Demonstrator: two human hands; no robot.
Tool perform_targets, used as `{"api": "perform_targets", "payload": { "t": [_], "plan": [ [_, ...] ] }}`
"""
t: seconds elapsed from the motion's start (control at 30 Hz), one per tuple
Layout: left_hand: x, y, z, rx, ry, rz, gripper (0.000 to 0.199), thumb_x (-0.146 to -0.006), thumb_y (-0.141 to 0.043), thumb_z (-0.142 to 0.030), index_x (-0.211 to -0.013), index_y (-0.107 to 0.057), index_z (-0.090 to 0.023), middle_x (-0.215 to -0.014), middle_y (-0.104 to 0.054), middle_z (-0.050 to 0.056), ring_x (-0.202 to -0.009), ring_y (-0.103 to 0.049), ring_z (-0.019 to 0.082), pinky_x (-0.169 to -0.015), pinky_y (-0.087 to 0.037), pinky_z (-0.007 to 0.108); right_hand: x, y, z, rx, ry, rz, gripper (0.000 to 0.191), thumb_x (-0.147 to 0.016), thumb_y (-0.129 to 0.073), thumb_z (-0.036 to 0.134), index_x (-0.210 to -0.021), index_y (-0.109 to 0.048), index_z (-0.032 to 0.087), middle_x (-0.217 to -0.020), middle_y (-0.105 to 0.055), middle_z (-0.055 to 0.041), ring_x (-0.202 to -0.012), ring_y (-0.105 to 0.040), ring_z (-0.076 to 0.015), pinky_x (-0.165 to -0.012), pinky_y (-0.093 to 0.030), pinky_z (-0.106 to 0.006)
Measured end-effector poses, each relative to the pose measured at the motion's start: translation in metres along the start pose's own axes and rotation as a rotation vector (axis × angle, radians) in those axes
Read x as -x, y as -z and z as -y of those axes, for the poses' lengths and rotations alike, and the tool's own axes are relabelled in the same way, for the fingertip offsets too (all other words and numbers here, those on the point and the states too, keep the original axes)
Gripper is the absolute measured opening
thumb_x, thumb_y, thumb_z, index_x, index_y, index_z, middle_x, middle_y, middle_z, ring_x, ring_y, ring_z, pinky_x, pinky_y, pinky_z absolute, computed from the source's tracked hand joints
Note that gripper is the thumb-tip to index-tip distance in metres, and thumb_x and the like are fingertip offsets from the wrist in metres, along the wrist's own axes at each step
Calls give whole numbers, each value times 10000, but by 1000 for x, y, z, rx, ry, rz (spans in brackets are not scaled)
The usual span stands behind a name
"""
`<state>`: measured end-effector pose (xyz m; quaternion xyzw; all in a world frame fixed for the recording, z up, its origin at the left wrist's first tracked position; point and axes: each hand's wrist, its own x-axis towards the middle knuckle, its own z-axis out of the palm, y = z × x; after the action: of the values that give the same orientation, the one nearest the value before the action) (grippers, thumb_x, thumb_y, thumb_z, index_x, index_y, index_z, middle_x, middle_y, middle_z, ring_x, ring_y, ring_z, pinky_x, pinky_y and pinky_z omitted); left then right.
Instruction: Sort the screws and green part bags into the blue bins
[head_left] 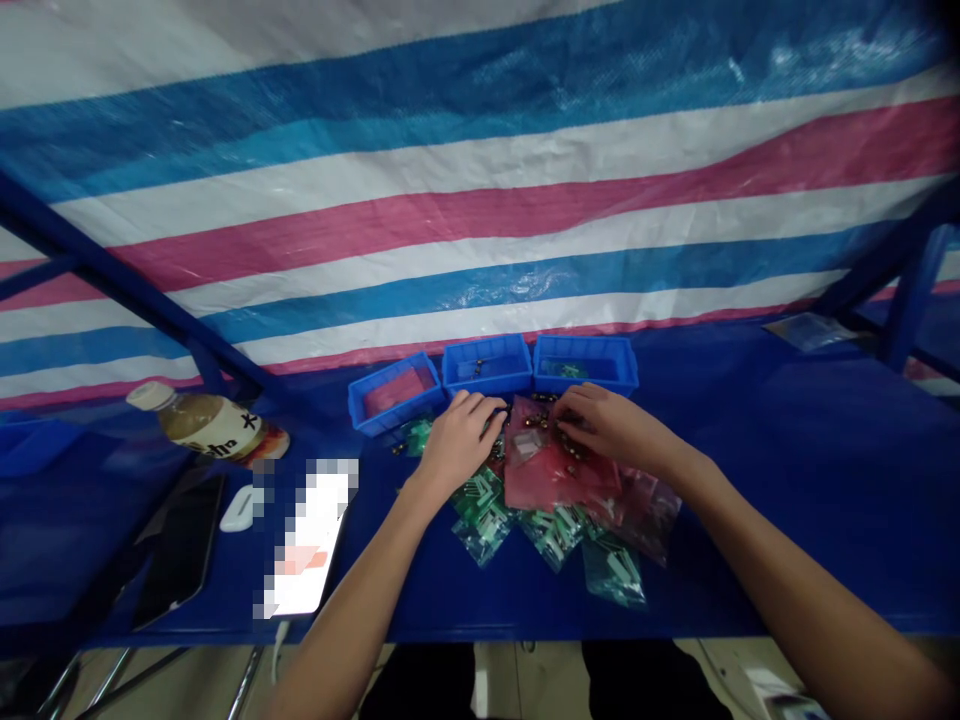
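Pink plastic bags (551,478) lie in a pile at the middle of the blue table, with small dark and brass-coloured pieces (536,421) on and around them. Over the left side of the pile is my left hand (463,436), fingers curled near the small pieces; whether it holds any is hidden. My right hand (589,420) rests over the upper right of the pile, its fingers bent down onto the small pieces, the fingertips partly hidden. Green-tinted clear packets (484,515) with white strips lie in front of the pink bags.
Three blue bins stand behind the pile: the left bin (395,422) holds something pink. On the left are a tilted bottle (217,427), a white case (238,508), a dark phone (180,548) and a lit phone (307,560) with a cable. A striped sheet (450,220) hangs behind.
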<state>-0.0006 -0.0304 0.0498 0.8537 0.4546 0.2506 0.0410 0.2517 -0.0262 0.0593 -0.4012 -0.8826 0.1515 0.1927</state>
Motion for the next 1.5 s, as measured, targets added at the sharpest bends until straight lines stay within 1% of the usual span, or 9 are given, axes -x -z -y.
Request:
{"api": "perform_targets", "payload": {
  "t": [0.2,0.37,0.57,0.7,0.8,0.9,1.03,1.23,1.5],
  "plan": [
    [-2,3,-14,295,44,19,223,-909,-601,-409,-1003,-682,-223,-870,-677,24,-842,-576,189,-772,-478,328,0,-4,18,-119,142,-191,196,-955,-497,205,-1082,-645,230,-1029,-675,-76,-1004,-608,-221,-860,-512,-370],
    [-2,-2,-19,369,55,30,276,-831,-686,-462,-927,-710,-204,-758,-631,16,-793,-556,180,-686,-449,291,1,-11,29,-157,151,-200,288,-989,-456,243,-1239,-596,265,-1089,-669,-75,-1011,-608,-210,-864,-519,-358],
    [1,-4,-20,397,59,4,217,-825,-710,-403,-915,-711,-205,-762,-644,13,-787,-563,172,-682,-456,279,3,-16,30,-160,116,-199,285,-987,-470,261,-1255,-568,250,-1069,-654,-79,-1008,-604,-204,-859,-518,-343],
    [-7,5,-7,348,-20,-56,173,-859,-676,-382,-918,-706,-223,-826,-693,19,-853,-586,183,-788,-477,321,1,-12,23,-126,17,-215,377,-946,-547,302,-1320,-510,261,-1064,-655,-75,-984,-623,-220,-830,-526,-356],
    [-18,13,21,190,56,-237,169,-885,-641,-393,-925,-704,-242,-915,-701,25,-913,-596,201,-891,-454,392,0,-6,15,-74,-64,-219,368,-938,-557,342,-1292,-534,243,-962,-679,-65,-920,-635,-226,-780,-515,-349],
    [-22,17,51,-12,192,-377,295,-839,-688,-428,-1083,-679,-264,-1119,-640,60,-1089,-552,254,-978,-412,447,0,3,8,-74,-94,-136,237,-945,-543,373,-1100,-643,225,-875,-698,-46,-815,-640,-201,-708,-480,-310],
    [-11,18,68,-129,268,-425,395,-891,-605,-456,-1232,-613,-257,-1188,-578,97,-1133,-512,278,-996,-407,455,4,14,-1,-192,-137,35,229,-932,-542,393,-897,-690,223,-720,-695,-1,-615,-613,-144,-565,-416,-256],
    [0,14,49,-172,215,-377,290,-965,-478,-394,-1111,-668,-230,-1054,-613,83,-1035,-521,261,-938,-446,416,7,18,-12,-269,-141,184,165,-893,-578,322,-919,-709,225,-747,-707,1,-640,-631,-145,-591,-447,-250],
    [-1,6,29,-177,111,-315,254,-974,-469,-354,-1051,-679,-233,-991,-652,64,-965,-531,235,-858,-465,361,6,10,-12,-140,52,182,237,-917,-529,211,-1046,-715,282,-987,-666,-39,-872,-638,-178,-790,-480,-298]
  ]
}}
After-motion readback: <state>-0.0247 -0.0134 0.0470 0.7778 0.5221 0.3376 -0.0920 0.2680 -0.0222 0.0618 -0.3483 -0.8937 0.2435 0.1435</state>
